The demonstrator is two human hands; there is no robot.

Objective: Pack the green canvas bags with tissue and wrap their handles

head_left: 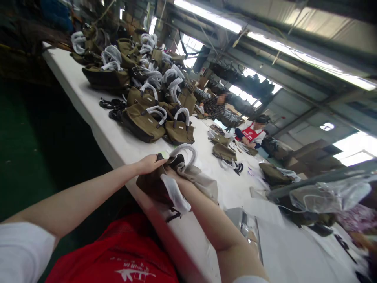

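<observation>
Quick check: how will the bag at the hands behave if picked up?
The bag will probably sag, as its body looks creased and soft. Lifted only where the left hand grips it, it may hang lopsided. Its handles could feel slippery; their white wrapping looks like plastic.

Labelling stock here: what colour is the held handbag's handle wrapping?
White handle wrapping, clearest in the head view.

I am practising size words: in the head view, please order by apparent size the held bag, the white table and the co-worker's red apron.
White table
Held bag
Co-worker's red apron
The apron is farther away, so its real size is unsure.
</observation>
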